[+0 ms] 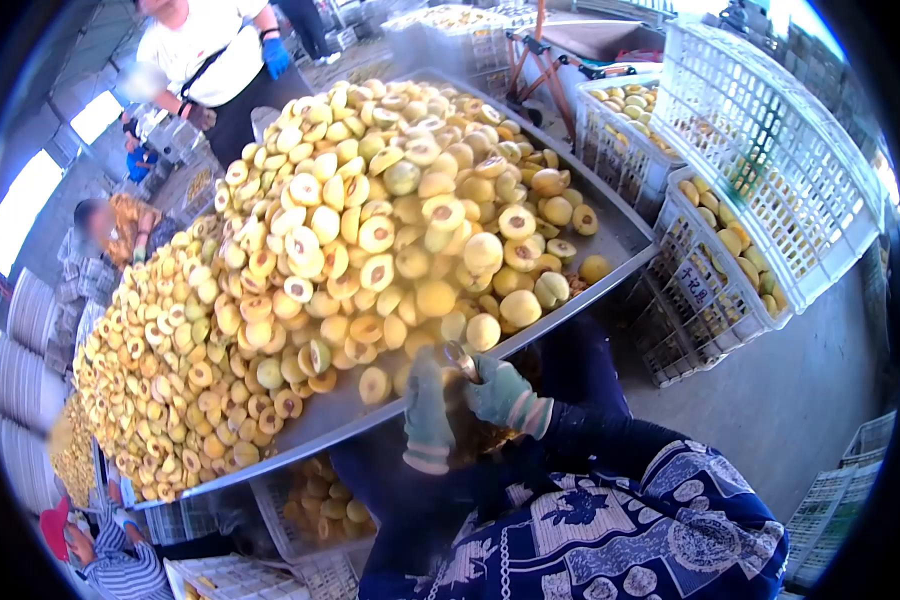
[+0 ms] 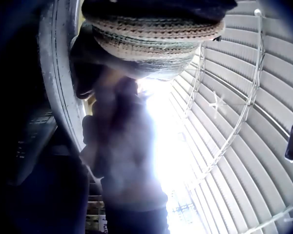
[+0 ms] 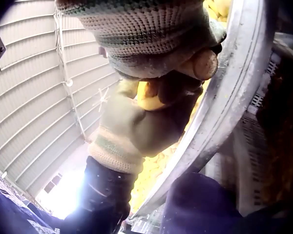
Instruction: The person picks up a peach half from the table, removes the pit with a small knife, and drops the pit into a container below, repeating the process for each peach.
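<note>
Both hands wear knitted gloves and meet at the metal table's near edge (image 1: 360, 430). The right hand (image 1: 502, 392) grips a tool (image 1: 458, 360); in the right wrist view its round wooden handle end (image 3: 205, 65) sticks out from the right hand (image 3: 141, 39). A yellow fruit piece (image 3: 150, 96) is held by the left hand (image 3: 136, 129), right against the other hand. From the head, the left hand (image 1: 427, 412) appears blurred, and its fingertips are hard to make out. The left wrist view shows the left glove (image 2: 146, 44) close up, its fingers mostly hidden.
A large heap of halved yellow fruits (image 1: 320, 230) covers the table. White crates of fruit (image 1: 705, 285) stand at the right, another crate (image 1: 320, 510) below the table. People stand or sit beyond the heap and at the lower left. Stacked round trays (image 1: 30, 370) are at the left.
</note>
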Demonstrator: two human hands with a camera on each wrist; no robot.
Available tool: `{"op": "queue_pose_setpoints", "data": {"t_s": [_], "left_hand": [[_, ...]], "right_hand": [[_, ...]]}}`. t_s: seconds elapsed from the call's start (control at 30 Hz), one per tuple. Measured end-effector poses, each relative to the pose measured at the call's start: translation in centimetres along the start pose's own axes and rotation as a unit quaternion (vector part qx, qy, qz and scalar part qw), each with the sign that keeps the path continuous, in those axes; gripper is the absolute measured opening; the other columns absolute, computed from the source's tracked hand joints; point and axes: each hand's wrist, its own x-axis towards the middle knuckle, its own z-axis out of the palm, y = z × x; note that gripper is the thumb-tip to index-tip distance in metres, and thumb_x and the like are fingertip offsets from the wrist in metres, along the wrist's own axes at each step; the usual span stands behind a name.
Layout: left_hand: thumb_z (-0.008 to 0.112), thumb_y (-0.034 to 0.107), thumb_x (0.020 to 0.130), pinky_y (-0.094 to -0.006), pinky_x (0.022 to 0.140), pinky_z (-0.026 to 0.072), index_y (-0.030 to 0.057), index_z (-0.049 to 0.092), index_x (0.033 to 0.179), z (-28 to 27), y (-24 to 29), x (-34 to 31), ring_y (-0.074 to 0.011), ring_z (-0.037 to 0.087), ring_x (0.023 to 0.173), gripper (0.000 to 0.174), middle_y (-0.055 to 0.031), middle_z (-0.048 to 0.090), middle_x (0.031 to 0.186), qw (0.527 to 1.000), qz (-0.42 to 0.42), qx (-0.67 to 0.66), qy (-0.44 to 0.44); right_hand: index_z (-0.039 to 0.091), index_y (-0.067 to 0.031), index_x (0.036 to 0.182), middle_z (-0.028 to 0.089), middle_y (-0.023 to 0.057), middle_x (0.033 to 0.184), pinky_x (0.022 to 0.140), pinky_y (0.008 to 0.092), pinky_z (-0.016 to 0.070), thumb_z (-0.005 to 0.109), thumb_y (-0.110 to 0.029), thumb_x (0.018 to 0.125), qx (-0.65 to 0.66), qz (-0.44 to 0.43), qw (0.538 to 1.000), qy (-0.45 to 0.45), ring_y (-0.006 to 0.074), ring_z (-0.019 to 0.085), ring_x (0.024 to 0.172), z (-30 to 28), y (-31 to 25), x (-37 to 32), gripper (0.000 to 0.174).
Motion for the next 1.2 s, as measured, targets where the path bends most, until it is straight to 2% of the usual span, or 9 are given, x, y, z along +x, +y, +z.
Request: {"op": "queue_pose_setpoints", "data": {"t_s": [0.03, 0.07, 0.3, 0.37, 0.43, 0.83, 1.0, 1.1, 1.2], "left_hand": [[0.043, 0.027, 0.098, -0.0279, 0.091, 0.0416, -0.0006, 0.048, 0.126, 1.5, 1.9, -0.3, -0.0149, 0.050, 0.106, 0.040, -0.0073, 0.052, 0.121, 0.959, -0.181, -0.220, 0.012], [0.049, 0.026, 0.096, -0.0228, 0.079, 0.0436, 0.0047, 0.043, 0.133, 2.3, 1.6, -0.4, -0.0076, 0.050, 0.090, 0.043, 0.0000, 0.055, 0.102, 0.937, -0.185, -0.298, 0.006], [0.055, 0.030, 0.093, -0.0239, 0.068, 0.0456, 0.0052, 0.059, 0.109, 4.0, 2.1, 0.4, -0.0083, 0.053, 0.077, 0.030, -0.0003, 0.059, 0.090, 0.926, -0.182, -0.310, 0.115], [0.058, 0.034, 0.089, -0.0289, 0.067, 0.0486, 0.0054, 0.057, 0.109, 2.5, 3.3, 1.6, -0.0158, 0.056, 0.077, 0.035, -0.0068, 0.059, 0.089, 0.877, -0.229, -0.409, 0.108], [0.055, 0.032, 0.090, -0.0347, 0.074, 0.0509, 0.0050, 0.051, 0.119, 1.6, 4.3, 2.0, -0.0246, 0.059, 0.085, 0.040, -0.0142, 0.059, 0.101, 0.810, -0.244, -0.515, 0.139], [0.044, 0.037, 0.095, -0.0432, 0.086, 0.0481, 0.0022, 0.038, 0.132, 1.0, 5.9, 0.1, -0.0328, 0.055, 0.101, 0.051, -0.0184, 0.050, 0.121, 0.885, -0.158, -0.418, 0.131], [0.046, 0.024, 0.096, -0.0435, 0.088, 0.0494, -0.0021, 0.036, 0.130, 0.4, 4.5, -0.2, -0.0314, 0.051, 0.107, 0.044, -0.0154, 0.044, 0.129, 0.942, -0.118, -0.289, 0.126], [0.039, 0.041, 0.097, -0.0397, 0.087, 0.0475, 0.0011, 0.038, 0.133, 0.9, 5.3, -0.2, -0.0299, 0.056, 0.099, 0.054, -0.0191, 0.053, 0.117, 0.891, -0.140, -0.389, 0.187], [0.040, 0.041, 0.096, -0.0417, 0.089, 0.0474, 0.0010, 0.038, 0.133, 0.6, 3.3, -0.8, -0.0291, 0.056, 0.102, 0.054, -0.0161, 0.052, 0.120, 0.944, -0.057, -0.273, 0.176]], "right_hand": [[0.061, -0.0053, 0.097, 0.065, 0.0193, 0.087, 0.074, 0.0389, 0.0484, 0.060, -0.021, 0.080, 0.007, 0.015, 1.000, 0.025, 0.0346, 0.063, 0.085, 0.0, 0.7, 0.0, 0.024], [0.061, -0.0046, 0.099, 0.065, 0.0193, 0.087, 0.075, 0.0392, 0.0486, 0.060, -0.022, 0.079, 0.006, 0.041, 0.999, 0.028, 0.0347, 0.063, 0.085, 0.0, 1.0, 0.2, 0.026], [0.061, -0.0035, 0.100, 0.065, 0.0200, 0.084, 0.069, 0.0378, 0.0489, 0.061, -0.024, 0.080, 0.109, 0.034, 0.993, -0.019, 0.0309, 0.065, 0.080, 0.4, 1.9, 0.3, 0.028], [0.061, -0.0021, 0.094, 0.064, 0.0192, 0.077, 0.063, 0.0380, 0.0479, 0.063, -0.028, 0.081, 0.020, -0.129, 0.991, -0.029, 0.0290, 0.065, 0.073, 0.3, 1.9, -0.4, 0.029], [0.060, -0.0020, 0.088, 0.062, 0.0176, 0.068, 0.057, 0.0398, 0.0457, 0.064, -0.036, 0.081, 0.030, -0.138, 0.990, -0.005, 0.0326, 0.062, 0.065, 0.7, 3.7, 0.4, 0.034], [0.051, -0.0020, 0.114, 0.063, 0.0231, 0.090, 0.074, 0.0430, 0.0489, 0.057, -0.026, 0.081, -0.041, -0.042, 0.993, -0.104, 0.0396, 0.061, 0.086, 2.2, -0.1, -0.9, 0.042], [0.046, -0.0065, 0.123, 0.063, 0.0166, 0.095, 0.072, 0.0381, 0.0509, 0.056, -0.030, 0.088, -0.006, -0.113, 0.991, -0.064, 0.0325, 0.064, 0.084, 3.0, -0.3, -1.9, 0.043], [0.046, -0.0091, 0.125, 0.063, 0.0159, 0.097, 0.073, 0.0371, 0.0504, 0.055, -0.032, 0.089, -0.016, -0.138, 0.987, -0.082, 0.0306, 0.064, 0.088, 3.9, 0.9, -1.5, 0.043], [0.045, -0.0099, 0.126, 0.065, 0.0160, 0.092, 0.064, 0.0356, 0.0538, 0.051, -0.034, 0.091, -0.077, -0.152, 0.976, -0.135, 0.0288, 0.066, 0.079, 3.6, 0.7, -0.7, 0.043]]}}
